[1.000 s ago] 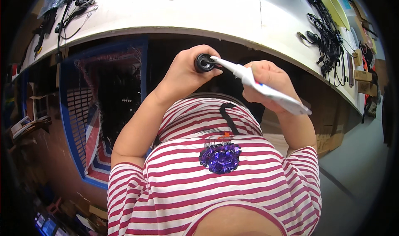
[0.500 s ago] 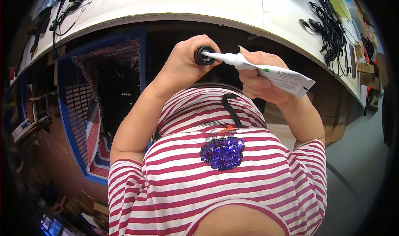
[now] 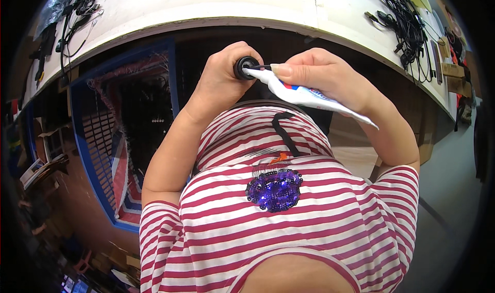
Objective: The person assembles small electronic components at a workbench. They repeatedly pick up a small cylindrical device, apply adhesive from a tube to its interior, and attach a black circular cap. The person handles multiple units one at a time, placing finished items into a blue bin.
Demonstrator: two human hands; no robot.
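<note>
My left hand (image 3: 223, 81) is wrapped round a short black cylinder (image 3: 239, 72), its round open end showing. In my right hand (image 3: 330, 76) is a soft white tube (image 3: 304, 97) with blue and red print, flattened towards its tail. Its white nozzle (image 3: 256, 74) points left, with the tip at the mouth of the cylinder. A thin dark rod or wire (image 3: 262, 66) runs from my right thumb tip to the cylinder's mouth. I cannot tell how far it reaches inside. Both hands are just below the table's front edge, above my lap.
A pale table (image 3: 216, 6) curves across the top. Black cables (image 3: 399, 27) lie bundled at its right, and more cables (image 3: 77, 22) at its left. A blue plastic crate (image 3: 85, 130) with a frayed cloth lining stands left below the table. Small cardboard boxes (image 3: 454, 77) sit far right.
My right hand has turned over the tube, so its blue and red print shows instead of the small text. A thin dark rod or wire now shows at my thumb. Both hands moved slightly left.
</note>
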